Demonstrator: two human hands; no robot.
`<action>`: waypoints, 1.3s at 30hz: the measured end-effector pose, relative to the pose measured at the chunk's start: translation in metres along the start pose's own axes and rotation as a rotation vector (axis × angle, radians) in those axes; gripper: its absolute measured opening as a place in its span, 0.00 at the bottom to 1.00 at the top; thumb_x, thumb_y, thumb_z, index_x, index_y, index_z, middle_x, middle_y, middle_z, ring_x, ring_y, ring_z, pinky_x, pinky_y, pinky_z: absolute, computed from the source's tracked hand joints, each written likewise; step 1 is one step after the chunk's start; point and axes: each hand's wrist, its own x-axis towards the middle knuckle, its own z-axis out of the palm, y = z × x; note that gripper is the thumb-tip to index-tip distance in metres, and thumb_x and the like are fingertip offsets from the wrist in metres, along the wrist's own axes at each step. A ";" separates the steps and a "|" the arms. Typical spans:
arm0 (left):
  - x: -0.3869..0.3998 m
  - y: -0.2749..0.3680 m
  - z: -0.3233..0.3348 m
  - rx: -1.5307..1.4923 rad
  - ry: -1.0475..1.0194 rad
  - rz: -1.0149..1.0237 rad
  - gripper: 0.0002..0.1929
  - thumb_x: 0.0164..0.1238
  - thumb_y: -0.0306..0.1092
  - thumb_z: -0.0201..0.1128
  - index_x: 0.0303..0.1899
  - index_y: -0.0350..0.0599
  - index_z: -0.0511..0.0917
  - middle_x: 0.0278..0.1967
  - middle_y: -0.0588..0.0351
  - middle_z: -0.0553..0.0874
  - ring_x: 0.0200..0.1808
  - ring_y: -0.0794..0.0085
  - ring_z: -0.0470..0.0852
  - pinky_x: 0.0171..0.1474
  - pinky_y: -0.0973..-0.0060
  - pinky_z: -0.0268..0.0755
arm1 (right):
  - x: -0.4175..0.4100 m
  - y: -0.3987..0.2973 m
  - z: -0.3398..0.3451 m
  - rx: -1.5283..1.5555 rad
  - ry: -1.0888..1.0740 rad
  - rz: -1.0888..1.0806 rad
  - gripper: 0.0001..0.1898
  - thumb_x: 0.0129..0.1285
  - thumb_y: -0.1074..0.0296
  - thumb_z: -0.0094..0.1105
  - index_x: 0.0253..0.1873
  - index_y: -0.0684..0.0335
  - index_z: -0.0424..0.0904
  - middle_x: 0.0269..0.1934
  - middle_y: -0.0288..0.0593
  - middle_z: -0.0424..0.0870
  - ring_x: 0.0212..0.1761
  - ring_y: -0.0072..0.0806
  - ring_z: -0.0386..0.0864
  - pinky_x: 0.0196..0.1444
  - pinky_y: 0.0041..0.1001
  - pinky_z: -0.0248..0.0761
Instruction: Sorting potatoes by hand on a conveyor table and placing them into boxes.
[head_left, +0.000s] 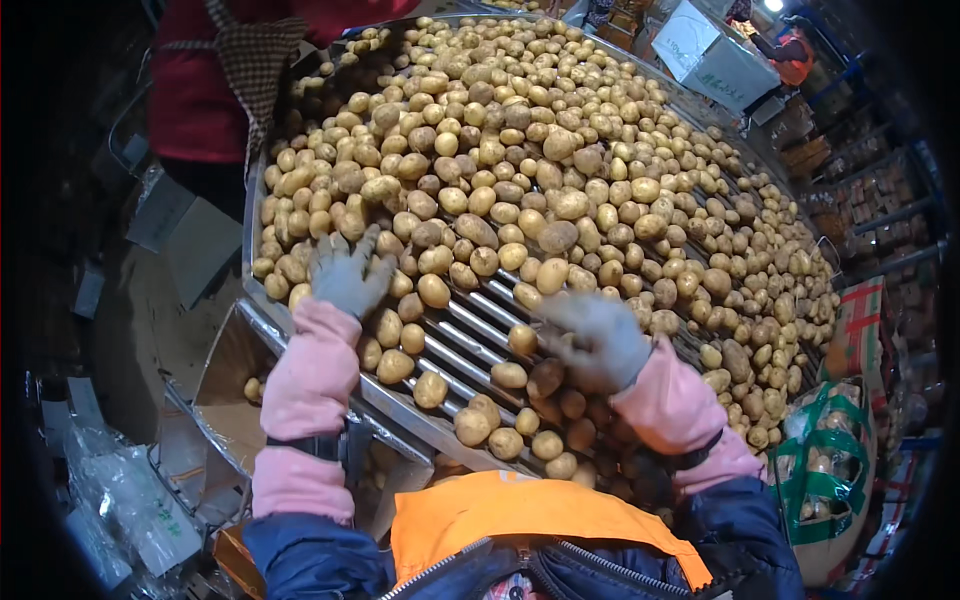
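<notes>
A broad heap of potatoes (480, 157) covers a metal roller table (466, 330), with bare rollers showing between my hands. My left hand (349, 274), in a grey glove, rests on potatoes near the table's left rim, fingers spread and holding nothing. Over the near right part of the rollers is my right hand (600, 337), also gloved. Motion blurs its fingers, so I cannot tell whether they grip a potato. Close by them lie a single potato (523, 340) and a darker potato (545, 378). More loose potatoes (480, 424) sit along the near edge.
An open cardboard box (229, 367) holding some potatoes stands below the left rim. At right is a potato-filled bag with green bands (821, 465). Another person in a red garment (195, 90) stands at far left. A white carton (716, 56) lies beyond the heap.
</notes>
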 end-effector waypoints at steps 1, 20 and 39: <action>-0.013 0.002 0.008 -0.060 0.144 0.087 0.30 0.71 0.60 0.55 0.71 0.63 0.71 0.70 0.30 0.67 0.75 0.36 0.58 0.77 0.46 0.43 | 0.018 0.010 -0.006 -0.180 0.173 -0.048 0.18 0.62 0.61 0.65 0.56 0.52 0.79 0.51 0.42 0.84 0.47 0.43 0.83 0.46 0.41 0.76; -0.070 0.097 0.042 -2.371 -0.937 -0.164 0.18 0.82 0.44 0.51 0.57 0.41 0.78 0.51 0.48 0.85 0.49 0.59 0.87 0.41 0.66 0.85 | 0.186 0.131 -0.050 -0.612 -0.003 0.388 0.32 0.59 0.54 0.67 0.69 0.47 0.71 0.62 0.47 0.76 0.64 0.46 0.75 0.61 0.45 0.72; -0.065 0.093 0.048 -2.272 -0.790 -0.015 0.22 0.78 0.48 0.54 0.56 0.36 0.77 0.29 0.62 0.81 0.35 0.75 0.84 0.35 0.79 0.78 | 0.215 0.106 -0.004 -0.694 -0.246 0.315 0.08 0.56 0.67 0.61 0.36 0.58 0.89 0.35 0.50 0.90 0.40 0.44 0.89 0.45 0.39 0.83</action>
